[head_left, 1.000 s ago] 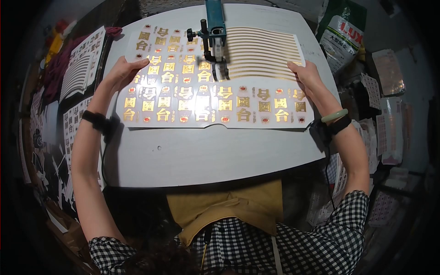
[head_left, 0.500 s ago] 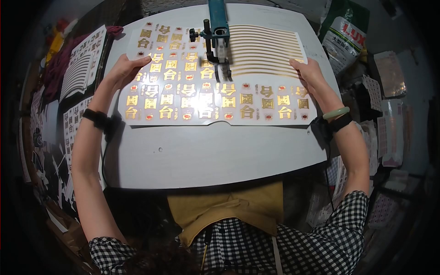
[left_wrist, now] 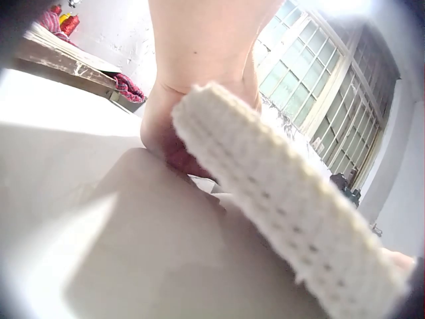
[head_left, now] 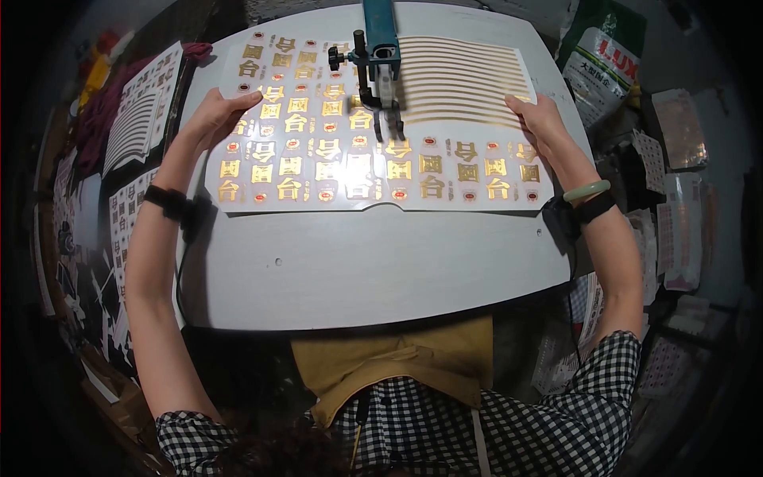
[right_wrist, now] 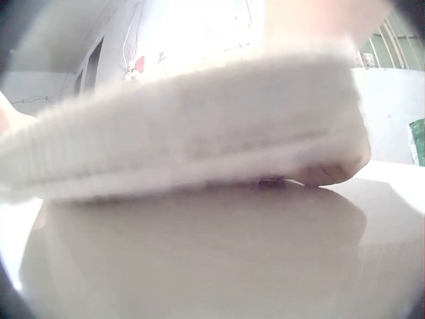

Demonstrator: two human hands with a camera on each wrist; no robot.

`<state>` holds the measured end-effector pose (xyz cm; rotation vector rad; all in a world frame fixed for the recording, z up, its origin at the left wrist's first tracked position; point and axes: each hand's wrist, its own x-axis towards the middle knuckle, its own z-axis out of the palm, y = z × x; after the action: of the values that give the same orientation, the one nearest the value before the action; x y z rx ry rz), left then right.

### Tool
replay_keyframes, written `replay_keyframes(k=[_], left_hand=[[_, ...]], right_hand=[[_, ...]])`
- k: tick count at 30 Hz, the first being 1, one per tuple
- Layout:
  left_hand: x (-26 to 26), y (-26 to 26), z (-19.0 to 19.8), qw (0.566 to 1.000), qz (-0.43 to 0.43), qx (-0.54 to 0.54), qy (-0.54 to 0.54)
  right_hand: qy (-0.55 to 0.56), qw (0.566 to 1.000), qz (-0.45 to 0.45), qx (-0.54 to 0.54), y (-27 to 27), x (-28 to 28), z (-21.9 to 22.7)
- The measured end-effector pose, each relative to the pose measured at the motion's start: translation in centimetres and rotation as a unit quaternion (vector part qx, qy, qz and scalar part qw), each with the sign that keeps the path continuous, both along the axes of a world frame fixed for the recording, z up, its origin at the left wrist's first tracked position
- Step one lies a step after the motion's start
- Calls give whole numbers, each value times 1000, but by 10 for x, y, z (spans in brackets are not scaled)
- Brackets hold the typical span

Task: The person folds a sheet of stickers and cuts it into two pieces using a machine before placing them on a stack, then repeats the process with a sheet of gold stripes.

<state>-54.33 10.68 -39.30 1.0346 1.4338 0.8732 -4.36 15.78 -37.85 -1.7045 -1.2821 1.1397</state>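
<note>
A clear-looking sheet [head_left: 310,171] with gold characters and curved gold stripes lies under the teal machine arm [head_left: 380,32] in the head view. At its left edge, my left hand [head_left: 213,118] grips it with the thumb on top. My right hand [head_left: 542,121] holds the right edge the same way, beside the stripes. The dark machine foot [head_left: 388,123] stands over the middle of the sheet and looks blurred. Both wrist views are largely covered by a pale band; the left hand [left_wrist: 189,133] shows behind it, and the right hand [right_wrist: 335,163] shows only in part.
The white table [head_left: 342,278] carries the sheet. Printed sheets [head_left: 143,119] and a dark red cloth [head_left: 103,119] are at the left. On the right are a green-and-white bag [head_left: 600,63] and stacks of printed sheets [head_left: 679,230]. Black cables hang from both wrists.
The gold-printed sheet has slid slightly away from the body, toward the back of the table and a little to the right. Both hands have moved with it, still gripping its edges.
</note>
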Motion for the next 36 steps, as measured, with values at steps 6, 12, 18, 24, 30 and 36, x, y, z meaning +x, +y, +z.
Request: replay_keyframes(k=[6,12,18,24,30,36], left_hand=[[-1,4,-2,1000,3,2,2],[0,6,2,1000,-1,-3,16],[2,4,2,1000,10,3,17],[-1,7,0,1000,11,5,14],[2,3,3,1000,23,-1,13],[1,0,-2,999,32,8,-14]], right_hand=[[19,1000,13,2,6,2,-4],[10,1000,9,4,12,4,-6],[-17,1000,7,5,14,-4,3],[-6,1000,9,-3,20,-3,0],[-14,1000,22,-3,26,-6,4],[-10,999,30,5,25,-15,15]])
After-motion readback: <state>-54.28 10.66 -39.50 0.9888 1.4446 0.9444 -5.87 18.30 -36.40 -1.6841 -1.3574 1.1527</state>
